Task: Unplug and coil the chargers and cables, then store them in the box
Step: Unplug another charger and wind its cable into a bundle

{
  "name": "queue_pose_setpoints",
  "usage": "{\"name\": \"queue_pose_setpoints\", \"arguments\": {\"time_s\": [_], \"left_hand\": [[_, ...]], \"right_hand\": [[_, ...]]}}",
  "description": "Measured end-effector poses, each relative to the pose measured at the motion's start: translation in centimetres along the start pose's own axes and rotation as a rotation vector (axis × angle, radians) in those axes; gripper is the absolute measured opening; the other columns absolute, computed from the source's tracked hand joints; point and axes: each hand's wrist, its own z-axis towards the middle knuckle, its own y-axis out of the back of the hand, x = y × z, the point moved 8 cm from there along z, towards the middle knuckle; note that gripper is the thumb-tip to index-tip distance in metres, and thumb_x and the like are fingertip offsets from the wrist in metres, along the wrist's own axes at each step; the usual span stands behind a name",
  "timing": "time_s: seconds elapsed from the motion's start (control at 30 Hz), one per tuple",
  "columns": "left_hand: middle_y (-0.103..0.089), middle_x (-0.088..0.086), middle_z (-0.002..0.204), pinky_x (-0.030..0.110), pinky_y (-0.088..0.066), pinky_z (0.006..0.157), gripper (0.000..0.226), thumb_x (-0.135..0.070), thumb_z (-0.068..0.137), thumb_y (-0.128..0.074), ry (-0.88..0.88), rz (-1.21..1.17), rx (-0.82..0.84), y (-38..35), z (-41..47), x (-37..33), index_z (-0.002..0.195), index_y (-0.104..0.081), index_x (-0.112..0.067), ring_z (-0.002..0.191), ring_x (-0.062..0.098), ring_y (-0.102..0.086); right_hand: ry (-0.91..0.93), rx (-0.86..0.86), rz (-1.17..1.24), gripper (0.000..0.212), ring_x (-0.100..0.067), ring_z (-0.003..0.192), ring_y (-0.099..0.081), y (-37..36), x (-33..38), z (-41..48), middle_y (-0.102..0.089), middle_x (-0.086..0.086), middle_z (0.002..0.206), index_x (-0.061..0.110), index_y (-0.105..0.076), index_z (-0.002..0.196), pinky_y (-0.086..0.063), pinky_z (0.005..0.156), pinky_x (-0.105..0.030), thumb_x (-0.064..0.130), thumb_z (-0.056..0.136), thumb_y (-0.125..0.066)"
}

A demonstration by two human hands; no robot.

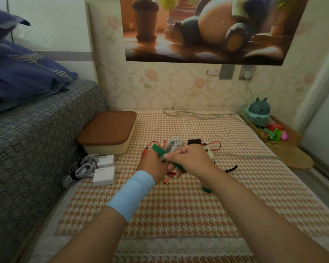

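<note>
a coiled white cable (174, 146) sits in the middle of the view, held up over the checked mat (179, 205), to the right of the box. the left hand (154, 166) has its fingers closed round the coil from below, and the right hand (188, 158) pinches a green strap (160, 149) against it with fingers together; the strap crosses the bundle at a slant. one red cable (216, 146) lies looped on the mat right of the box, partly hidden behind both hands, with small red plug ends (171, 174) showing under the left hand. one black strap (231, 168) lies farther right of the box, one more green piece (207, 188) below the right wrist. a small black block (194, 141) lies just beyond the hands; what it is cannot be told.

the box (107, 134), one, cream with a brown lid shut on it, stands against the bed (36, 139). just in front of the box lie two white chargers (104, 168) side by side, with two grey-white coiled cables (80, 168) to their left, each banded in black. behind the box to the right, a grey cord (198, 113) trails along the mat to a white plug (246, 74) in the wall socket. far right of the box sits one round blue toy (258, 111). the left forearm wears a light blue sleeve band (131, 194).
</note>
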Motion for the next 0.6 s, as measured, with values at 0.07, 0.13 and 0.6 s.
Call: {"name": "queue_pose_setpoints", "arguments": {"time_s": [0.07, 0.13, 0.6], "left_hand": [[-0.066, 0.013, 0.073, 0.029, -0.043, 0.053, 0.007, -0.019, 0.085, -0.06, -0.075, -0.051, 0.043, 0.0, -0.8, -0.9, 0.081, -0.063, -0.024, 0.059, 0.021, -0.057], [-0.066, -0.003, 0.073, 0.026, -0.047, 0.056, 0.022, -0.017, 0.082, -0.068, -0.179, -0.074, 0.107, -0.1, -1.5, -2.0, 0.083, -0.058, -0.038, 0.065, 0.013, -0.061], [-0.064, 0.017, 0.117, 0.049, -0.047, 0.088, 0.047, -0.048, 0.098, -0.03, 0.144, -0.338, 0.003, -0.1, -0.3, -0.2, 0.111, -0.065, -0.02, 0.101, 0.034, -0.06]], "right_hand": [[-0.034, -0.053, -0.005, 0.028, -0.021, 0.05, -0.058, 0.4, -0.4, 0.0, -0.075, -0.011, 0.07, 0.006, -0.074, 0.071, -0.049, 0.05, -0.023, 0.028, 0.087, -0.078], [-0.046, -0.111, -0.021, 0.032, -0.019, 0.049, -0.058, 1.0, -0.8, 0.0, -0.074, -0.01, 0.066, 0.005, -0.073, 0.067, -0.048, 0.049, -0.021, 0.031, 0.086, -0.08], [-0.022, -0.035, -0.001, 0.022, -0.014, 0.061, -0.066, 2.4, -1.2, 0.5, -0.076, -0.008, 0.075, 0.003, -0.076, 0.088, -0.059, 0.065, -0.03, 0.024, 0.091, -0.075]]}}
